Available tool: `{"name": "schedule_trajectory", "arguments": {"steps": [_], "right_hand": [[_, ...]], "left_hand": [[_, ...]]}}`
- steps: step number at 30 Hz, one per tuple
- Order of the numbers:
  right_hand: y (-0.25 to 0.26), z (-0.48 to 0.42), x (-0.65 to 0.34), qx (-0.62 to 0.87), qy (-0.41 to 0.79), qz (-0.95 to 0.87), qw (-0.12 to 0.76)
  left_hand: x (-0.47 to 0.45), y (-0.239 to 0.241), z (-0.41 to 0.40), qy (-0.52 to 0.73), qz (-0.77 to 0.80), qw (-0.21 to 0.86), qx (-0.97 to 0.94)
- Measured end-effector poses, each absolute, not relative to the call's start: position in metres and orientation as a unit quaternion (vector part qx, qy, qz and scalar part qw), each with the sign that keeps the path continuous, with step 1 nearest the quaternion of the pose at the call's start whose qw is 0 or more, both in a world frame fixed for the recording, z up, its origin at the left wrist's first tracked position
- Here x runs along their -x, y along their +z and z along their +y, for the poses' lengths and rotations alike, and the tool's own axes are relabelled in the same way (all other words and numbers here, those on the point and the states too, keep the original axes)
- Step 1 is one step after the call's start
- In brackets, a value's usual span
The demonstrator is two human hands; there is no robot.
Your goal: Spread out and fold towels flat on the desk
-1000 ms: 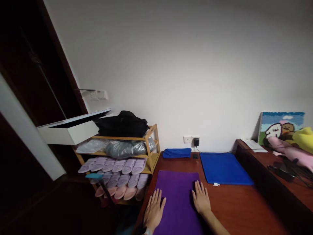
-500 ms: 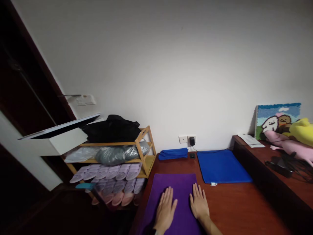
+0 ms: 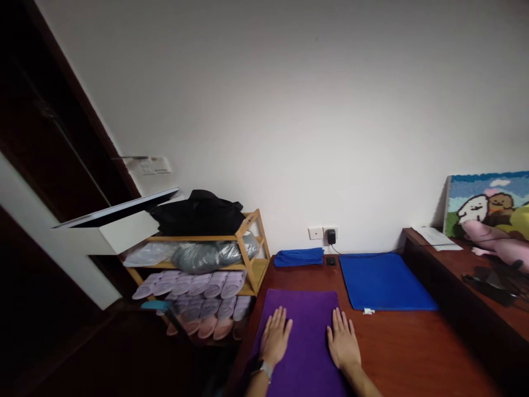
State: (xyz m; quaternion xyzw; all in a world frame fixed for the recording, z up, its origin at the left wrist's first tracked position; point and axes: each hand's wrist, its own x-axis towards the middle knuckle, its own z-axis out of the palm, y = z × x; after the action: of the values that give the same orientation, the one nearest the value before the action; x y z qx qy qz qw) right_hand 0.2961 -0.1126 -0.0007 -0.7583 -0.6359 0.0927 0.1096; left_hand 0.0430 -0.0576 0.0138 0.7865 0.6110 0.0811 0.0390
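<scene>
A purple towel [image 3: 303,309] lies spread flat on the reddish wooden table [image 3: 405,347] right in front of me. My left hand [image 3: 275,337] rests palm down on its left part, fingers stretched out, a watch at the wrist. My right hand [image 3: 343,342] lies flat on the towel's right part, fingers apart too. Neither hand holds anything.
A spread blue towel [image 3: 384,280] lies behind to the right, and a folded blue towel [image 3: 299,257] sits by the wall socket with a charger [image 3: 331,236]. A wooden rack [image 3: 223,264] with slippers stands left of the table. A raised shelf [image 3: 467,264] with plush toys is on the right.
My left hand slid from the towel's left edge toward its middle, then back a little left. The right hand stayed flat on the towel's right part. The camera view shifted slightly.
</scene>
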Motion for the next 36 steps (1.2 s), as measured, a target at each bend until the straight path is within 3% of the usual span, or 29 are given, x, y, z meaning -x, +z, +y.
{"name": "schedule_trajectory", "arguments": {"steps": [7,17,23,28,32,36], "right_hand": [[-0.018,-0.104,-0.295,0.767,0.087,-0.629,0.096],[0.011,-0.046,-0.308,0.763,0.104,-0.631,0.094],[-0.010,-0.043,-0.310,0.761,0.092,-0.629,0.131],[-0.006,-0.043,-0.310,0.760,0.103,-0.625,0.145],[0.000,-0.044,-0.310,0.759,0.111,-0.625,0.145],[0.002,-0.046,-0.311,0.758,0.111,-0.629,0.133]], "left_hand": [[0.011,-0.007,-0.040,0.106,0.645,0.018,-0.756],[0.015,-0.023,-0.032,0.125,0.636,0.023,-0.761],[0.012,-0.014,-0.038,0.112,0.641,0.012,-0.759],[0.011,-0.003,-0.046,0.147,0.627,-0.060,-0.763],[-0.031,0.006,-0.046,0.179,0.598,-0.059,-0.779],[-0.127,0.020,-0.042,0.151,0.508,0.039,-0.847]]}}
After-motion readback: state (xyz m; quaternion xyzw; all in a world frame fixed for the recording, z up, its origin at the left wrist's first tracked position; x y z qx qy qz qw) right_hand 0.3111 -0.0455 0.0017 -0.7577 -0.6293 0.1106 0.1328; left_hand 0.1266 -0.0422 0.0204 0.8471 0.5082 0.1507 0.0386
